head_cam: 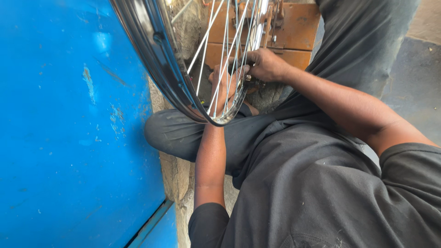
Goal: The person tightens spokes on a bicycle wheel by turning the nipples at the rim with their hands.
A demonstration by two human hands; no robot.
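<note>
A shiny metal wheel rim [156, 50] with several thin silver spokes [216, 41] hangs in front of me at the top middle. My left hand [223, 87] is behind the spokes near the rim's lower edge, fingers curled around the spokes. My right hand [264, 64] reaches in from the right and pinches at a spoke close to the left hand; what it grips is too small to make out. I sit in dark grey clothes, one knee [170, 131] bent below the rim.
A large blue painted panel [69, 138] fills the left side. A rusty orange metal box [294, 32] sits behind the wheel. Rough stone ground [177, 174] shows below my knee, grey floor [413, 82] at right.
</note>
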